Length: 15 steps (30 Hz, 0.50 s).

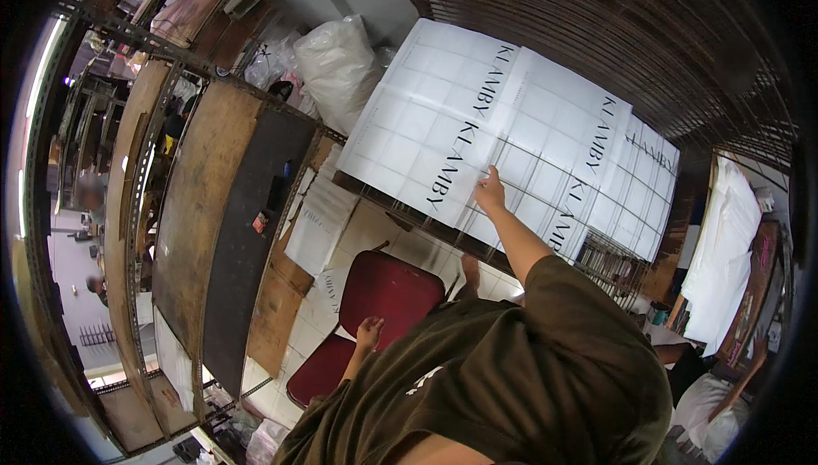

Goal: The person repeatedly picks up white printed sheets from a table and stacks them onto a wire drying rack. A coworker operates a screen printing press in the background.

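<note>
Several thin white sheets with dark lettering (409, 124) lie side by side on a wire mesh rack (520, 158), whose grid lines show through them. My right arm reaches forward over the near edge of the rack. My right hand (490, 190) is at the border between two sheets, with a finger stretched out; whether it touches the sheet I cannot tell. Low on the left, my left hand (369, 331) hangs beside the seat of a dark red chair (388, 294), its fingers loosely bent and apart, with nothing visible in them.
Stacked mesh racks (613, 13) stand beyond the sheets. On the left is a long wood and black table (230, 218) in a metal frame. A stuffed white plastic sack (336, 64) sits at the back. More white sheets (724, 243) hang at the right. Tiled floor (371, 225) shows below.
</note>
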Each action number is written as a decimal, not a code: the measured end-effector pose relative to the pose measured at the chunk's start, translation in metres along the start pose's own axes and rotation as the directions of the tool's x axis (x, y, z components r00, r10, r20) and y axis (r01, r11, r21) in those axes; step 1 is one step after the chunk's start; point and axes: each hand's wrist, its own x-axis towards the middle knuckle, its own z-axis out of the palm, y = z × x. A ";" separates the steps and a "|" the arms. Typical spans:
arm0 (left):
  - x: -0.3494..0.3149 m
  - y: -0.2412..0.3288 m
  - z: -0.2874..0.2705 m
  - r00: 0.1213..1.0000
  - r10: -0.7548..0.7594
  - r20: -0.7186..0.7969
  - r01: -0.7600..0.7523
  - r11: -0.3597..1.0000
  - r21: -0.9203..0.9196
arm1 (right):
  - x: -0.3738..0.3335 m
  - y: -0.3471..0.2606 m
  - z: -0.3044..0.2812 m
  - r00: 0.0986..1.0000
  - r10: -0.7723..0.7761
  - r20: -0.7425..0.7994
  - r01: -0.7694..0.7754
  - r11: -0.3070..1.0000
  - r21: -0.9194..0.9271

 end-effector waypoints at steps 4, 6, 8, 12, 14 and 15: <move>0.014 -0.002 0.010 0.998 -0.049 0.038 0.051 0.998 -0.049 | -0.034 0.022 -0.055 0.982 -0.186 -0.019 0.187 0.980 0.066; 0.028 -0.012 0.020 0.994 -0.104 0.025 0.105 0.994 -0.040 | -0.061 0.032 -0.111 0.996 -0.079 0.035 0.070 0.975 0.209; 0.055 -0.012 0.029 0.995 -0.100 0.032 0.094 0.986 0.135 | -0.076 0.074 -0.171 0.993 0.019 -0.119 0.015 0.961 0.278; 0.054 0.041 0.075 0.980 0.095 0.176 -0.154 0.921 0.359 | -0.108 0.181 -0.302 0.824 0.266 -0.500 0.079 0.821 0.566; 0.040 0.078 0.102 0.948 0.201 0.248 -0.287 0.878 0.384 | -0.148 0.207 -0.379 0.611 0.492 -0.621 0.166 0.687 0.707; 0.030 0.099 0.113 0.927 0.256 0.276 -0.351 0.851 0.389 | -0.175 0.224 -0.415 0.542 0.569 -0.619 0.201 0.627 0.752</move>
